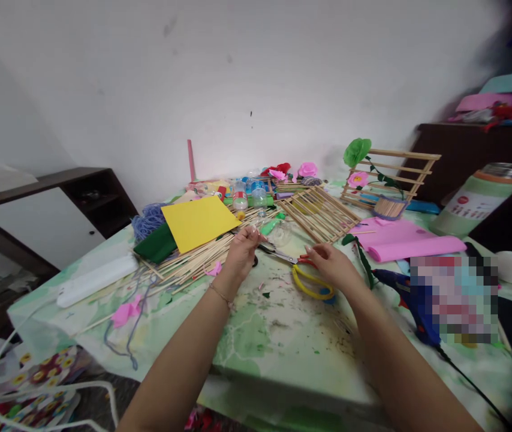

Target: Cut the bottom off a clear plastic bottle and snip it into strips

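Observation:
My left hand (243, 251) is raised over the middle of the table, thumb and fingertips pinched together. Whatever sits in that pinch is too small to make out. My right hand (330, 263) has its fingers closed at the handles of a pair of scissors (312, 289) with yellow loops and red inner parts. The scissors' metal blades point left, toward my left hand. Behind the hands lie a green-wrapped piece (273, 224) and clear plastic scraps. A slatted panel of wooden sticks (321, 211) rests just beyond.
Thin sticks (197, 259) lie left, under a yellow sheet (199, 222) and beside blue yarn (148, 221). To the right are pink crepe paper (411, 240), a blue glue gun (418, 306) with its cord, and a tumbler (476, 201). A stick rack with paper flowers (391, 180) stands behind.

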Demonstrator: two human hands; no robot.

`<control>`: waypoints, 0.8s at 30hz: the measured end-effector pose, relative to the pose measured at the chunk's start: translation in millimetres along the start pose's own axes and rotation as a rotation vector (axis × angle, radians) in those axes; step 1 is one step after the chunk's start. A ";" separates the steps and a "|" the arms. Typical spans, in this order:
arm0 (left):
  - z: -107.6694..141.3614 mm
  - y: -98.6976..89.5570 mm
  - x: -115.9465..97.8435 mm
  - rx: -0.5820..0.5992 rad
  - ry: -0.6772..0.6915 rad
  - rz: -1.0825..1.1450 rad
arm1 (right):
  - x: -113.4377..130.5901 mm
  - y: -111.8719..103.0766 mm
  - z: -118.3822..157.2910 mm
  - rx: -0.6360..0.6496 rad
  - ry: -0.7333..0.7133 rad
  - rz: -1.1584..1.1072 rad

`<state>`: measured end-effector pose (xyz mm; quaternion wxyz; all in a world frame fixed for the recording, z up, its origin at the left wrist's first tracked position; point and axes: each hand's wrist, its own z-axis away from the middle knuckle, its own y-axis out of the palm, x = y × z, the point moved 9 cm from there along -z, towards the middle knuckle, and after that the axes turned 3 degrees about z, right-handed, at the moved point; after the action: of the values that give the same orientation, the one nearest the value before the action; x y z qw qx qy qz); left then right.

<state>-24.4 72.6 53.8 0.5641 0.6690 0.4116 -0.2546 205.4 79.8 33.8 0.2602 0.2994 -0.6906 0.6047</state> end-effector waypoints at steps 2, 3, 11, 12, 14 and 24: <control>-1.4 -5.6 -7.9 -0.031 0.059 0.005 | -2.8 -3.9 2.9 0.046 -0.004 0.276; -2.1 -9.1 -11.7 -0.056 0.092 -0.001 | -3.0 -3.8 5.0 0.086 -0.022 0.360; -7.8 -27.6 -23.9 -0.151 0.188 0.054 | 2.7 2.1 15.9 0.173 -0.145 0.581; -8.0 -28.4 -24.0 -0.152 0.184 0.069 | 2.0 5.7 16.3 0.191 -0.136 0.575; -7.7 -30.8 -24.2 -0.171 0.178 0.059 | 0.6 11.2 16.4 0.204 -0.104 0.562; -7.0 -40.8 -11.7 -0.246 0.078 0.154 | 5.2 13.6 14.7 0.105 -0.094 0.564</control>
<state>-65.7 77.3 42.7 0.6434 0.6337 0.4087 -0.1322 192.0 66.0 26.3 0.0335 0.1365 -0.7256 0.6736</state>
